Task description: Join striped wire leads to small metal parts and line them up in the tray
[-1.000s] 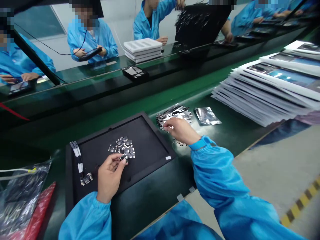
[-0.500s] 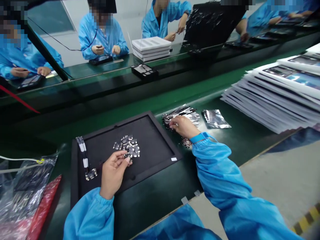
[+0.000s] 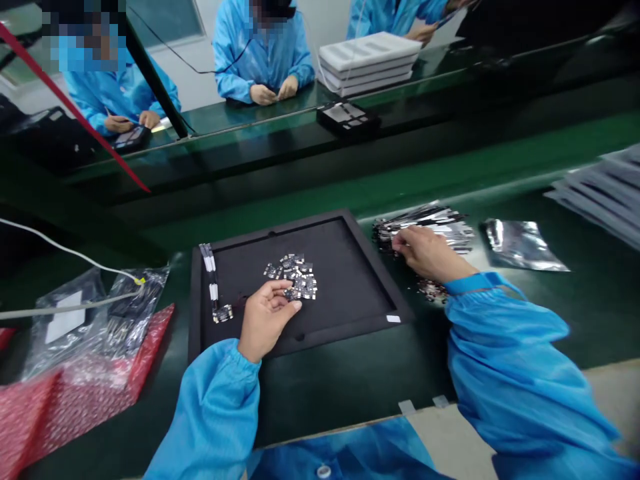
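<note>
Blue sleeves (image 3: 215,407) frame my view. My left hand (image 3: 265,319) hangs with fingers half curled, right at the edge of the cluster of small black-and-silver components (image 3: 295,277) on the black tray (image 3: 350,280); I cannot tell if it pinches one. My right hand (image 3: 430,253) lies palm down, fingers bent onto the heap of silvery strips (image 3: 425,227) on the dark green surface (image 3: 590,320), grip unclear.

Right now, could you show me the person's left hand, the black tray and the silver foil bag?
Left hand (image 3: 265,319): head view, middle of the hand.
Black tray (image 3: 270,227): head view, top rim.
Silver foil bag (image 3: 523,247): head view, middle of the bag.
</note>
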The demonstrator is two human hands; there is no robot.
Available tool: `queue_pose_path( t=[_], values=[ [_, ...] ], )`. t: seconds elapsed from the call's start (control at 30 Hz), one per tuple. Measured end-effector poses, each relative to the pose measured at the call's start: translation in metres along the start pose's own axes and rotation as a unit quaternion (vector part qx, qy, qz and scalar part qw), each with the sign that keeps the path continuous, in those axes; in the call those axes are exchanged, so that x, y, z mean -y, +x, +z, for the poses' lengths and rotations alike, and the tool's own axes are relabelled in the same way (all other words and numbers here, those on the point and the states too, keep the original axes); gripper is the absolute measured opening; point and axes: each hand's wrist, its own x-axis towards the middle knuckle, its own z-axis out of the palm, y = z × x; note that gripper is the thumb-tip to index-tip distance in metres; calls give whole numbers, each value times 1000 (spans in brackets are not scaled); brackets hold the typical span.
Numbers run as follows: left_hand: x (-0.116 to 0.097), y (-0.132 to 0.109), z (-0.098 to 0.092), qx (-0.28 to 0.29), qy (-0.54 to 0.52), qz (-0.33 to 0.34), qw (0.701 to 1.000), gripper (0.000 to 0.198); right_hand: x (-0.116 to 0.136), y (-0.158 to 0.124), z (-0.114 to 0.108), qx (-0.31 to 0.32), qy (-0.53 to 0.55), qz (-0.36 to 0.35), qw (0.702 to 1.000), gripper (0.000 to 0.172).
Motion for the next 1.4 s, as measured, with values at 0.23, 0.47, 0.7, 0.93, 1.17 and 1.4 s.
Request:
queue_pose_path(
  t=[0.23,0.47,0.7,0.93,1.17,1.4],
  values=[
    [-2,-2,2,4,-24,-5,1000,37,9,-8,-17,-124,45,-18,991,16],
    [4,-1,2,-6,-124,-15,992,34,71,-23,-38,-285,74,-26,955,20],
    [4,-2,0,-59,20,65,996,20,172,-46,-19,-139,247,-186,941,29],
    [1,-5,5,-6,-103,13,995,34,191,-55,17,-126,309,-225,915,31],
    [-3,-8,5,42,-38,-29,998,30,187,-55,21,-127,309,-235,913,32],
    [-3,-11,7,46,-5,-25,999,23,188,-56,19,-123,299,-237,916,33]
  ],
)
